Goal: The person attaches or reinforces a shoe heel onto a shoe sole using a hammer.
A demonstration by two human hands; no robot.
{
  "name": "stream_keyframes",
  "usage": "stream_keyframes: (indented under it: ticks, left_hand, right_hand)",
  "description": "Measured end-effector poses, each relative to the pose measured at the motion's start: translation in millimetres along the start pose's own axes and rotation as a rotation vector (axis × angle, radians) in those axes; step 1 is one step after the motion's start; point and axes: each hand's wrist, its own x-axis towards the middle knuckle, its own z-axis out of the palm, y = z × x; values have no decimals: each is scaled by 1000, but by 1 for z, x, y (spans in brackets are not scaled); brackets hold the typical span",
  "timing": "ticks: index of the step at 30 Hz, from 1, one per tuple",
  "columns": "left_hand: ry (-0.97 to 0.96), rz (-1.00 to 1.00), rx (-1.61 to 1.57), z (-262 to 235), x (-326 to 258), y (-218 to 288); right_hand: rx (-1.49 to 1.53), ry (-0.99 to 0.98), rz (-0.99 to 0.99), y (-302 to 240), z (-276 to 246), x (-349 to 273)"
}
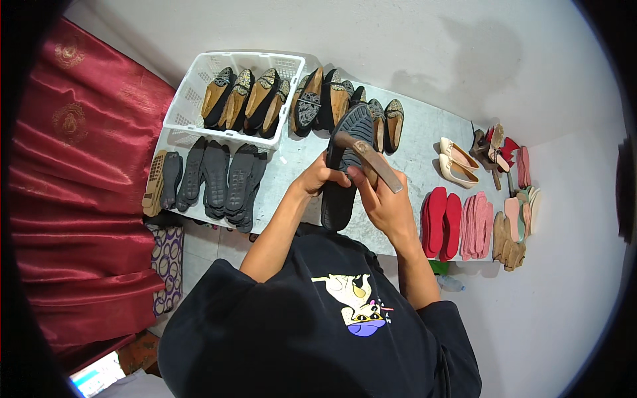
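A shoe (pixel 338 207) with its black ridged sole turned up is held over the table in front of my chest. My left hand (pixel 317 179) is closed around its left side, thumb on the sole. In my right hand (pixel 390 207) is a hammer (pixel 383 167), its long metal head lying across the sole; the handle is mostly hidden by the hand. My right thumb presses against the shoe's edge beside the left thumb. Just beyond the shoe stand several black loafers (pixel 307 106) with patterned uppers, and the raised shoe covers part of that row.
A white plastic basket (pixel 219 134) of similar loafers stands at the table's back left. Black soles (pixel 215 179) lie along the left front. To the right are cream flats (pixel 456 174), red soles (pixel 434 222) and pink soles (pixel 472 225). A red curtain (pixel 93 199) hangs at left.
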Motion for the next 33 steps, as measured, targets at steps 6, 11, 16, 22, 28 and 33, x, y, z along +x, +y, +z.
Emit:
stream_keyframes:
  ticks: [6,11,16,22,28,33]
  left_hand:
    - [1,-78,-46,-1,-2,-5]
    - [-47,-108,-22,-20,4,-20]
    - [5,-86,-8,-13,4,-16]
    - [35,-47,-6,-1,3,-4]
    - [21,-53,6,0,7,5]
    - [-18,-58,-28,-10,15,3]
  right_hand:
    - [-12,73,-19,3,-4,10]
    - [10,198,1,6,-7,16]
    - [-49,147,16,12,-18,30]
    - [-40,203,2,13,-24,41]
    - [-95,290,-21,9,-27,41]
    - [-111,270,-62,8,-28,37]
